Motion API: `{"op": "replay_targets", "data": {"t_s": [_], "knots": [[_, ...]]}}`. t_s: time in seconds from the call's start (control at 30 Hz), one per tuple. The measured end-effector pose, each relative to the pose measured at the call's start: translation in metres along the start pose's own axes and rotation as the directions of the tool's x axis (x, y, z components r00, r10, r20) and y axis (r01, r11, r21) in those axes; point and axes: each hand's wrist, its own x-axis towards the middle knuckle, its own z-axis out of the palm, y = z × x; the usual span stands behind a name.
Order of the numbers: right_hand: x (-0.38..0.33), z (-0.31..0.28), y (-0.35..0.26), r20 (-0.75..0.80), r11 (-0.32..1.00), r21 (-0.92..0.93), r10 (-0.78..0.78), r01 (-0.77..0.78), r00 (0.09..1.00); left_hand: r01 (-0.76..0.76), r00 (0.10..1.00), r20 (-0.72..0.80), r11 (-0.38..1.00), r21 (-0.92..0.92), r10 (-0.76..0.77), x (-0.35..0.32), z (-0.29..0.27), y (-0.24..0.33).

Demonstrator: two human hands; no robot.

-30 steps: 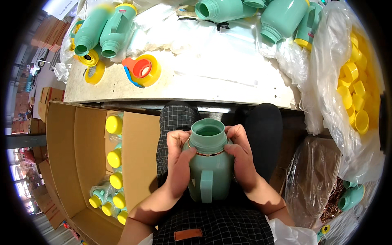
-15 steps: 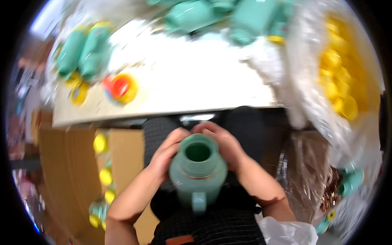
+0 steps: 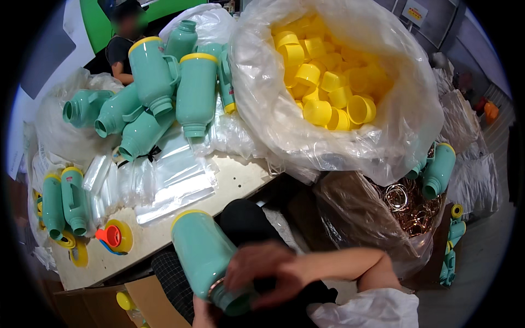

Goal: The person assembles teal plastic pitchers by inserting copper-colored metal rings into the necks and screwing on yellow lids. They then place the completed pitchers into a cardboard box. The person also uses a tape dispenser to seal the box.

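A green flask shell (image 3: 199,246) with a yellow-rimmed base lies tilted over my lap, base up and left, open neck down and right. A thin copper-coloured ring (image 3: 217,284) sits around it where the body meets the neck. My right hand (image 3: 265,273), blurred by motion, curls over the neck beside the ring. Beneath the neck, at the lower edge, my left hand (image 3: 202,312) supports the shell; its fingers are mostly hidden behind it.
A large clear bag (image 3: 404,131) of yellow cups (image 3: 328,82) stands ahead. Below it, a bag holds copper-coloured rings (image 3: 410,208). Several green flask shells (image 3: 197,98) and clear plastic sleeves (image 3: 180,183) lie on the white table (image 3: 240,175). A person (image 3: 121,46) sits beyond.
My view has swung right. The shell has gone from upright with its mouth up to tilted with its neck down, and my right hand has moved onto the neck.
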Motion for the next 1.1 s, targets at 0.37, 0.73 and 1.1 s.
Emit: {"op": "replay_targets", "data": {"t_s": [0.37, 0.73, 1.1], "knots": [[-0.011, -0.295, 0.081, -0.503, -0.186, -0.856, 0.085, -0.482, 0.860, -0.208, 0.967, -0.146, 0.978, 0.027, 0.210, 0.023, 0.019, 0.023], [-0.068, 0.056, 0.083, -0.305, 0.754, -0.649, -0.139, -0.099, 0.942, -0.328, 0.924, -0.185, 0.943, 0.063, 0.334, 0.018, 0.004, 0.055], [-0.005, -0.018, 0.090, 0.095, 0.728, 0.243, 0.640, -0.641, 0.763, -0.686, 0.676, 0.666, -0.062, 0.725, 0.314, -0.026, 0.028, 0.067]]}}
